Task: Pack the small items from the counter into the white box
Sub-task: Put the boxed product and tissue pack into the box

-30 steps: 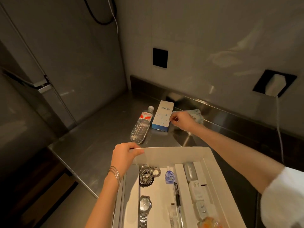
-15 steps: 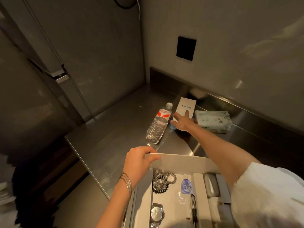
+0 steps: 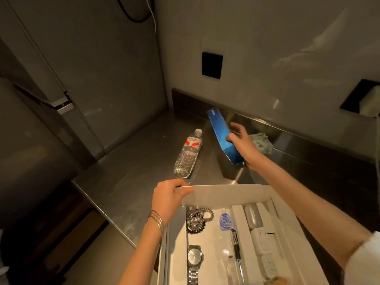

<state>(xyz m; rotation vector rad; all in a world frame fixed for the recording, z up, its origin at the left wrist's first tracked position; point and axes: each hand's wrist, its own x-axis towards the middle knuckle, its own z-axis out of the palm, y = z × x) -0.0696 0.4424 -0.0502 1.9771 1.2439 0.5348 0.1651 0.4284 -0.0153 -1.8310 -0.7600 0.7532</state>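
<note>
My right hand (image 3: 241, 144) grips a small blue carton (image 3: 223, 136) and holds it tilted above the steel counter (image 3: 131, 175). My left hand (image 3: 169, 197) pinches the far left corner of the white box (image 3: 224, 194). Inside the box lie a jewelled necklace (image 3: 197, 220), a silver watch (image 3: 195, 259), a small blue tape dispenser (image 3: 225, 222), a black pen (image 3: 236, 245) and white plug adapters (image 3: 263, 243). A clear water bottle (image 3: 188, 154) lies on its side on the counter, left of the carton.
A patterned tissue pack (image 3: 262, 142) lies behind my right hand by the counter's back wall. A black wall plate (image 3: 211, 65) and a recessed socket (image 3: 364, 98) sit on the wall. The counter's left edge drops to the dark floor.
My right hand has taken hold of the blue carton and lifted it off the counter, tilting it upward. My left hand stays on the box corner.
</note>
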